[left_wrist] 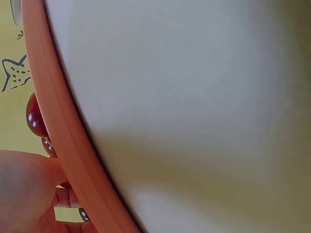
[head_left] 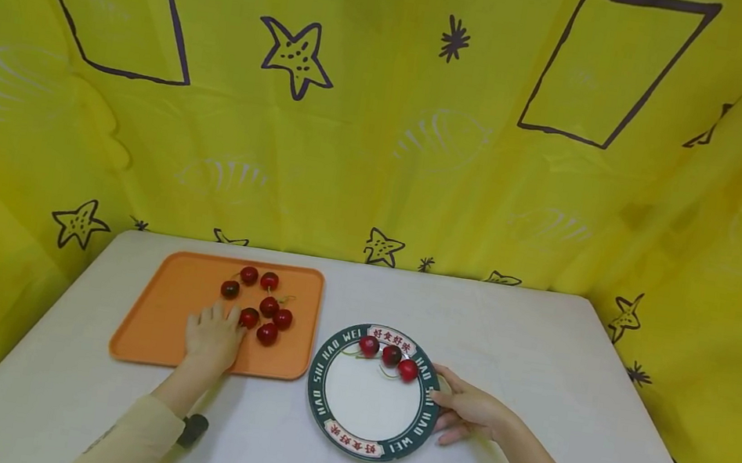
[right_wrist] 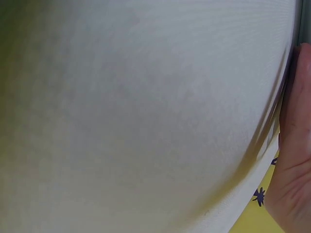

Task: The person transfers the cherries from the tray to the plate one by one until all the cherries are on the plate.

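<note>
Curtain [head_left: 348,189]: yellow, beyond the plate [head_left: 371,405]; its top and sides run out of the head view.
Table [head_left: 512,338]: white, under and around the plate; it fills most of both wrist views, so these tell us little of the work.
Tray [head_left: 172,298]: orange, left of the plate; we count seven cherries [head_left: 269,307] on its right half, and judge these to be what is left.
Plate: pale middle, dark lettered rim; three cherries [head_left: 391,356] lie along its far side, and we judge these to be the part done, so the work looks under way and unfinished; whether the plate sits flat or is slightly lifted, we cannot tell.
Right hand [head_left: 471,405]: at the plate's right edge, grasping its rim; the plate covers some of the fingers, and the right wrist view cuts the hand off.
Left hand [head_left: 214,337]: left of the plate, over the tray, right beside one cherry [head_left: 249,317]; whether it grasps that cherry or is released, we cannot tell; the tray's rim hides the fingertips in the left wrist view.
Stems [head_left: 386,374]: thin, on some cherries of the plate and tray; most are hard for us to make out.
</note>
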`<state>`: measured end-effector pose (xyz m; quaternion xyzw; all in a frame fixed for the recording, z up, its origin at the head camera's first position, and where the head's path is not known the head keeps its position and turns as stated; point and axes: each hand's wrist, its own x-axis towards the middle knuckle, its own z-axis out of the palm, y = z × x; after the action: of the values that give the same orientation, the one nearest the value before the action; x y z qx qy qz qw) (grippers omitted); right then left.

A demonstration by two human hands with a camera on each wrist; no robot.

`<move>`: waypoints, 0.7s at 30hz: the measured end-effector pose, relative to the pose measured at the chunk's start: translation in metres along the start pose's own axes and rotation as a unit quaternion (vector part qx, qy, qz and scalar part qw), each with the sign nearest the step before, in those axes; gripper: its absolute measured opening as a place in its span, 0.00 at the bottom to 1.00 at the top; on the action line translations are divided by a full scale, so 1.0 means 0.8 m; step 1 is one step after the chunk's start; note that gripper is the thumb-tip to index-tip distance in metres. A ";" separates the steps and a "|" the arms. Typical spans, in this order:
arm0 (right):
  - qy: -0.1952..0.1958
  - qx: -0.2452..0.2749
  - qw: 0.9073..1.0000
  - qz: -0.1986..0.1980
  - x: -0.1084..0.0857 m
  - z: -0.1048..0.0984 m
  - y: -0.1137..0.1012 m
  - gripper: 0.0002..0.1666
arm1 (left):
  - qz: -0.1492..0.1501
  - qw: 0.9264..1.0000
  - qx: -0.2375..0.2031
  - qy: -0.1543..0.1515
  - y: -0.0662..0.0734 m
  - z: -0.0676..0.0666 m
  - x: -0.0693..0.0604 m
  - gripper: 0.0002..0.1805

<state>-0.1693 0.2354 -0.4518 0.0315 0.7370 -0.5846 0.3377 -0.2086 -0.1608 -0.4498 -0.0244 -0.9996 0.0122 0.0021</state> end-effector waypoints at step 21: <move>0.000 0.001 1.000 0.000 0.000 0.000 0.000 0.36 | 0.018 1.000 -0.011 -0.006 -0.003 -0.003 -0.003 0.18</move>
<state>-0.1694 0.2357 -0.4517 0.0320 0.7366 -0.5853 0.3373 -0.2061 -0.1630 -0.4473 -0.0418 -0.9991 0.0017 -0.0046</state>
